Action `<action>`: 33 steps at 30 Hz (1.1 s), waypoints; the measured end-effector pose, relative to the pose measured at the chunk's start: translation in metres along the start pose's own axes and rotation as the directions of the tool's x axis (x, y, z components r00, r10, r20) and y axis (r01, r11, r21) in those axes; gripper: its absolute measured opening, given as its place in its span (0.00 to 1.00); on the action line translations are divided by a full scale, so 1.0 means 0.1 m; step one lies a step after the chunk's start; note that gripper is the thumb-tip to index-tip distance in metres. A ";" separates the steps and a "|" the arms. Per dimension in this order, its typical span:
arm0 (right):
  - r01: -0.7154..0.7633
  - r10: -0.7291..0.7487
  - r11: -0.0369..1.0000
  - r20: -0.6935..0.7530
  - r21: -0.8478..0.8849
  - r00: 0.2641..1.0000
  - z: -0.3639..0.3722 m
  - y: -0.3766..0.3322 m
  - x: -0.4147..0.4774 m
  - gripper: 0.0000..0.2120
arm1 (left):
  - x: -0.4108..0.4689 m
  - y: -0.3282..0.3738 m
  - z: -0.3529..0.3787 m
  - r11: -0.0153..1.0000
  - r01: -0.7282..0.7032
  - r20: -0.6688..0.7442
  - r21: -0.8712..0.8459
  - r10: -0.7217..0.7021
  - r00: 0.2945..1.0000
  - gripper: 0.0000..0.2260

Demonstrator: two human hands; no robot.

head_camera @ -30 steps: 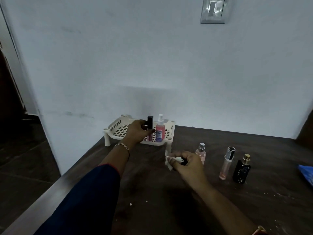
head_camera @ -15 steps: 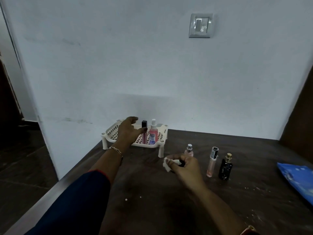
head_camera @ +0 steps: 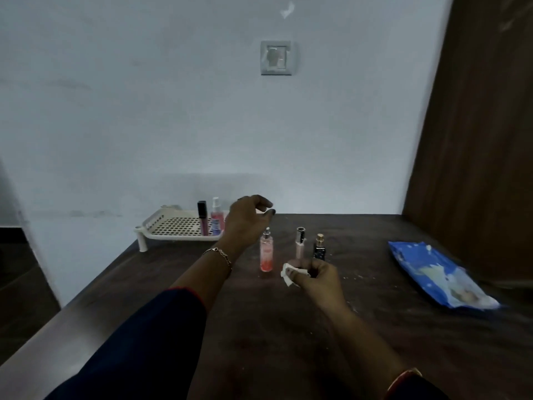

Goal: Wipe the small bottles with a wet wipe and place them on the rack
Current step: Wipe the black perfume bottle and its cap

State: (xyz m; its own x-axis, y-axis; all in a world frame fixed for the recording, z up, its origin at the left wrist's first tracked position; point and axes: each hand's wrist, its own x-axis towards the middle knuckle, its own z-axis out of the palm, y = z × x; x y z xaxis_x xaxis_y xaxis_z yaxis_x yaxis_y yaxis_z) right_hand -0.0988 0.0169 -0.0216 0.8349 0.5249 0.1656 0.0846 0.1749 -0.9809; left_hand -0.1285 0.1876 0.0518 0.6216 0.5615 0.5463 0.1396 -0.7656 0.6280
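We see the left hand (head_camera: 245, 226) hovering above the pink bottle (head_camera: 266, 254), fingers loosely curled and holding nothing. The right hand (head_camera: 315, 277) pinches the wet wipe (head_camera: 287, 275) just in front of the slim bottle (head_camera: 300, 243) and the black bottle (head_camera: 319, 249), mid-bench. The rack (head_camera: 173, 230), at the back left corner, carries a spray bottle (head_camera: 217, 219) and a dark-capped tube (head_camera: 202, 216).

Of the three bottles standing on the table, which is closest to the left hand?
The pink spray bottle, leftmost of the row, right beside the left hand; the pale tube and the black bottle stand farther right.
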 end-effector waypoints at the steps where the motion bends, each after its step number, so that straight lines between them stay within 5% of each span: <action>1: 0.004 -0.004 1.000 -0.030 -0.002 1.000 -0.11 0.00 0.00 0.04 | -0.01 0.10 0.09 0.998 -0.049 0.043 0.048 0.047 0.998 0.06; 3: -0.005 0.004 1.000 -0.083 -0.017 0.997 -0.31 0.00 0.00 0.06 | -0.03 0.27 0.27 0.959 -0.176 0.132 0.223 0.149 0.980 0.07; 6: -0.022 0.015 0.999 -0.154 -0.045 0.988 -0.59 0.03 0.02 0.07 | -0.07 0.41 0.55 0.771 -0.412 0.314 0.486 0.286 0.905 0.13; 10: -0.062 0.057 0.998 -0.223 -0.016 0.973 -0.87 0.07 0.07 0.05 | -0.11 0.51 0.85 0.622 -0.552 0.455 0.556 0.328 0.828 0.24; 13: -0.067 0.065 0.998 -0.235 -0.001 0.970 -0.97 0.09 0.10 0.06 | -0.09 0.52 0.99 0.563 -0.568 0.476 0.601 0.318 0.820 0.24; 23: -0.105 0.126 0.991 -0.339 0.079 0.932 -1.09 0.11 0.08 0.05 | -0.06 0.52 1.05 0.745 -0.498 0.454 0.444 0.292 0.842 0.09; 33: -0.083 0.106 0.993 -0.356 0.080 0.928 -1.07 -0.02 -0.25 0.07 | -0.39 0.51 0.60 0.863 -0.417 0.414 0.284 0.281 0.866 0.07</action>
State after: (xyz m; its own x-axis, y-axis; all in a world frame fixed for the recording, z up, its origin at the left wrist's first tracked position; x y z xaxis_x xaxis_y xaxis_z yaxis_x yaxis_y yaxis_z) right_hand -0.0617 -0.0861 -0.0344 0.9778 0.2089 0.0133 -0.0286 0.1965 -0.9801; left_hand -0.0994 0.1084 0.0293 0.8966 0.1405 0.4199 0.0806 -0.9843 0.1571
